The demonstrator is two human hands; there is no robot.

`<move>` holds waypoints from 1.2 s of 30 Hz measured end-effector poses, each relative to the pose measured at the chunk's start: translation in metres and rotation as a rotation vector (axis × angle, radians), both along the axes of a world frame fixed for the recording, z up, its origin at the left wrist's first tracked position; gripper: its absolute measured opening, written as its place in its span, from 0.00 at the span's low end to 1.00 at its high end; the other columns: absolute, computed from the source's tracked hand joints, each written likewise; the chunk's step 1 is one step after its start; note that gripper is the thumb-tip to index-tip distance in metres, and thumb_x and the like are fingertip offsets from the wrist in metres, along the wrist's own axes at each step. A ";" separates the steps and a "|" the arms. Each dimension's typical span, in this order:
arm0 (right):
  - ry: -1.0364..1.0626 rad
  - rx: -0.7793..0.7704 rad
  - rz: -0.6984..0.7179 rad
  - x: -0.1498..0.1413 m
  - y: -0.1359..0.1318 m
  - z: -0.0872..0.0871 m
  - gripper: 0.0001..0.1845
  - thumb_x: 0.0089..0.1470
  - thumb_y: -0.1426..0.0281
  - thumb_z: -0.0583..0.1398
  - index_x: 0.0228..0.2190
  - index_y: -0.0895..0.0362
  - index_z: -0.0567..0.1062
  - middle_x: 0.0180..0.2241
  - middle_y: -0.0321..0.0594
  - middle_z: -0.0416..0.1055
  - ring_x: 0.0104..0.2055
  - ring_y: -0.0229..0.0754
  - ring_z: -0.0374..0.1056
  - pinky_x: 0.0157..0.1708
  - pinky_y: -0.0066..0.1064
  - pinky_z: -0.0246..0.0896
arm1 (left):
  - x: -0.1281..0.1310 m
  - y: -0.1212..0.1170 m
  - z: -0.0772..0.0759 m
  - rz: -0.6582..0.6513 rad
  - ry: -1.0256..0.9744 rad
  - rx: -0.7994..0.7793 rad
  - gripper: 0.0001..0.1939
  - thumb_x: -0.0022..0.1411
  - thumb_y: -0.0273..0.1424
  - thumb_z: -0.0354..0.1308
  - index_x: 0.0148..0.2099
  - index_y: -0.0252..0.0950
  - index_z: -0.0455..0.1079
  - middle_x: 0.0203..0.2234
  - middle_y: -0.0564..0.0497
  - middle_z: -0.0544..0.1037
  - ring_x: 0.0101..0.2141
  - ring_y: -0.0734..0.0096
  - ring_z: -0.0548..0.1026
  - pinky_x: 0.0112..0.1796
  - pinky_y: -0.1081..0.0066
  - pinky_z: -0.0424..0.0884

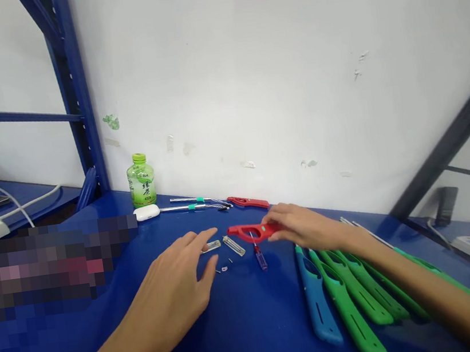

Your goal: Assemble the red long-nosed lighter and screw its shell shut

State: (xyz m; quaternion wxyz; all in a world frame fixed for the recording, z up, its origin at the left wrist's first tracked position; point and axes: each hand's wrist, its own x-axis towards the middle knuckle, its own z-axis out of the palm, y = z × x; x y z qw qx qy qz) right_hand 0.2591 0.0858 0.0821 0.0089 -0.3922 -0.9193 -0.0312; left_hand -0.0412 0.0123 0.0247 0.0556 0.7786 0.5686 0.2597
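Note:
My right hand (296,227) grips a red lighter casing (242,231) by one end, its oval finger opening facing left, above the blue table (246,324). My left hand (178,273) hovers to the left with thumb and index finger spread apart. Just past the index finger is a clear plastic lighter tank (213,246), partly hidden by that hand. A second clear tank (234,246) lies between the hands, with small loose parts (225,269) in front of it. Below the red casing rests a screwdriver (261,258) with a purple see-through handle.
Several green lighters (348,311) and one blue lighter (320,309) lie at right, under my right forearm. Toward the wall are another red casing (249,202), metal lighter tubes (187,207), a white case (147,212) and a green tea bottle (141,182).

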 end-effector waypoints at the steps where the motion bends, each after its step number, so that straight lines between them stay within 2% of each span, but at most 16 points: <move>1: 0.012 -0.020 0.033 -0.006 -0.016 0.003 0.14 0.72 0.63 0.60 0.53 0.58 0.75 0.49 0.48 0.76 0.49 0.49 0.72 0.50 0.43 0.70 | -0.001 -0.002 0.002 -0.015 -0.029 -0.035 0.28 0.73 0.39 0.51 0.72 0.41 0.63 0.49 0.45 0.81 0.41 0.58 0.79 0.43 0.61 0.72; 2: 0.023 -0.034 0.054 -0.013 -0.030 0.005 0.15 0.73 0.61 0.59 0.54 0.57 0.74 0.50 0.48 0.75 0.50 0.49 0.72 0.50 0.43 0.69 | -0.002 -0.004 0.006 -0.038 -0.055 -0.075 0.30 0.71 0.41 0.54 0.72 0.42 0.63 0.47 0.46 0.82 0.38 0.60 0.78 0.41 0.63 0.72; 4: 0.033 -0.058 0.093 -0.025 -0.051 0.008 0.16 0.73 0.59 0.58 0.53 0.56 0.74 0.48 0.46 0.75 0.47 0.49 0.71 0.49 0.43 0.68 | -0.003 -0.008 0.016 -0.108 -0.098 -0.169 0.27 0.68 0.43 0.58 0.66 0.44 0.71 0.42 0.51 0.83 0.32 0.65 0.76 0.35 0.68 0.70; 6: 0.043 -0.062 0.113 -0.033 -0.061 0.010 0.15 0.74 0.60 0.57 0.52 0.56 0.75 0.47 0.45 0.74 0.47 0.49 0.70 0.48 0.43 0.66 | -0.002 -0.011 0.028 -0.187 -0.129 -0.263 0.17 0.66 0.41 0.60 0.53 0.46 0.81 0.36 0.56 0.84 0.28 0.70 0.74 0.32 0.71 0.66; 7: 0.049 -0.065 0.119 -0.035 -0.063 0.010 0.14 0.74 0.60 0.57 0.51 0.57 0.75 0.46 0.45 0.74 0.46 0.49 0.70 0.47 0.43 0.66 | -0.001 -0.012 0.033 -0.218 -0.142 -0.307 0.13 0.65 0.40 0.60 0.46 0.45 0.83 0.33 0.57 0.83 0.28 0.71 0.73 0.31 0.72 0.65; 9: 0.058 -0.076 0.134 -0.036 -0.062 0.009 0.14 0.73 0.60 0.59 0.50 0.57 0.75 0.46 0.44 0.75 0.46 0.49 0.70 0.46 0.42 0.66 | 0.000 -0.013 0.039 -0.252 -0.166 -0.384 0.12 0.63 0.37 0.58 0.38 0.42 0.83 0.28 0.57 0.82 0.28 0.71 0.74 0.31 0.73 0.64; 13: 0.058 -0.111 0.155 -0.035 -0.059 0.004 0.16 0.71 0.57 0.61 0.50 0.56 0.76 0.45 0.43 0.76 0.45 0.48 0.71 0.48 0.43 0.66 | -0.003 -0.012 0.035 -0.251 -0.213 -0.497 0.14 0.62 0.38 0.56 0.37 0.40 0.82 0.27 0.55 0.82 0.29 0.68 0.76 0.30 0.73 0.66; 17: 0.048 -0.134 0.149 -0.037 -0.065 -0.003 0.17 0.71 0.58 0.61 0.50 0.58 0.77 0.43 0.44 0.77 0.45 0.50 0.73 0.50 0.45 0.66 | -0.012 -0.011 0.026 -0.231 -0.224 -0.571 0.16 0.63 0.44 0.58 0.39 0.40 0.82 0.28 0.53 0.82 0.30 0.66 0.79 0.29 0.73 0.67; 19: 0.042 -0.150 0.146 -0.039 -0.070 -0.005 0.18 0.70 0.57 0.61 0.50 0.57 0.77 0.43 0.43 0.77 0.44 0.50 0.73 0.49 0.44 0.67 | -0.017 -0.013 0.025 -0.216 -0.204 -0.575 0.16 0.65 0.45 0.59 0.38 0.41 0.82 0.29 0.53 0.82 0.31 0.67 0.79 0.30 0.72 0.66; 24: 0.016 -0.184 0.090 -0.037 -0.075 -0.001 0.16 0.68 0.58 0.64 0.50 0.55 0.78 0.44 0.41 0.78 0.46 0.49 0.75 0.48 0.42 0.68 | -0.027 -0.016 0.018 -0.173 -0.097 -0.486 0.08 0.63 0.37 0.61 0.36 0.46 0.82 0.29 0.54 0.81 0.32 0.66 0.77 0.32 0.70 0.64; 26: 0.034 -0.159 0.028 -0.030 -0.065 0.004 0.18 0.68 0.56 0.64 0.52 0.54 0.78 0.47 0.41 0.79 0.46 0.48 0.75 0.46 0.40 0.69 | -0.028 -0.014 0.012 -0.154 -0.051 -0.447 0.08 0.63 0.35 0.61 0.37 0.48 0.82 0.31 0.54 0.80 0.33 0.65 0.77 0.33 0.69 0.63; 29: 0.037 -0.072 -0.115 -0.012 -0.034 0.007 0.19 0.70 0.55 0.62 0.53 0.56 0.78 0.49 0.46 0.79 0.46 0.49 0.76 0.45 0.42 0.70 | -0.026 -0.010 0.005 -0.127 0.017 -0.392 0.08 0.63 0.32 0.61 0.39 0.48 0.81 0.35 0.52 0.81 0.36 0.62 0.77 0.36 0.67 0.63; 31: -0.001 -0.026 -0.216 0.001 -0.007 0.002 0.18 0.69 0.57 0.62 0.50 0.58 0.79 0.45 0.48 0.80 0.44 0.50 0.76 0.45 0.44 0.71 | -0.022 -0.009 0.003 -0.125 0.063 -0.376 0.08 0.63 0.29 0.60 0.39 0.47 0.80 0.36 0.52 0.81 0.39 0.60 0.78 0.37 0.66 0.64; 33: -0.058 -0.014 -0.286 0.013 0.017 -0.008 0.17 0.69 0.57 0.63 0.49 0.58 0.78 0.45 0.44 0.78 0.44 0.47 0.76 0.47 0.45 0.73 | -0.018 -0.010 0.003 -0.115 0.109 -0.371 0.09 0.64 0.26 0.59 0.39 0.46 0.79 0.38 0.51 0.81 0.41 0.59 0.78 0.38 0.65 0.64; 36: -0.125 -0.040 -0.318 0.021 0.040 -0.022 0.17 0.69 0.58 0.64 0.50 0.57 0.77 0.47 0.42 0.77 0.44 0.44 0.76 0.46 0.43 0.76 | -0.012 -0.012 0.006 -0.079 0.165 -0.387 0.09 0.65 0.25 0.58 0.41 0.44 0.76 0.40 0.51 0.81 0.43 0.57 0.79 0.40 0.64 0.66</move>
